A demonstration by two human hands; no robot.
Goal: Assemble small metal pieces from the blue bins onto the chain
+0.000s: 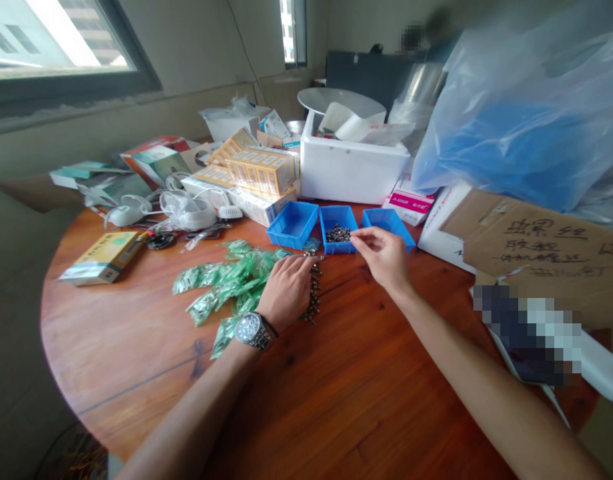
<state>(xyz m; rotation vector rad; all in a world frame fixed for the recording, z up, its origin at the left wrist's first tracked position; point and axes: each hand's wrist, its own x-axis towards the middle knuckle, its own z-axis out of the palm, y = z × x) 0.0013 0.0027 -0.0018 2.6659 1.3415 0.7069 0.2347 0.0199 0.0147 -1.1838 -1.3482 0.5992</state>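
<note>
Middle blue bin (339, 249) part-filled; loose hardware (314, 300) remains, three o'clock of left hand (288, 287) — right hand (386, 259) fingers together, left can't tell.

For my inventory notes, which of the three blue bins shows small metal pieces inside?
The middle bin: small metal pieces show inside it, unlike the left bin and right bin.

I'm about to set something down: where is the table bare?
Between the left forearm and right forearm, the table shows bare. Another patch lies left, bordered by the lone yellow box, green packets and left forearm. Crowded: the far side, with blue bins, white box and stacked boxes, and the middle, where metal pieces lie beside the left hand.
</note>
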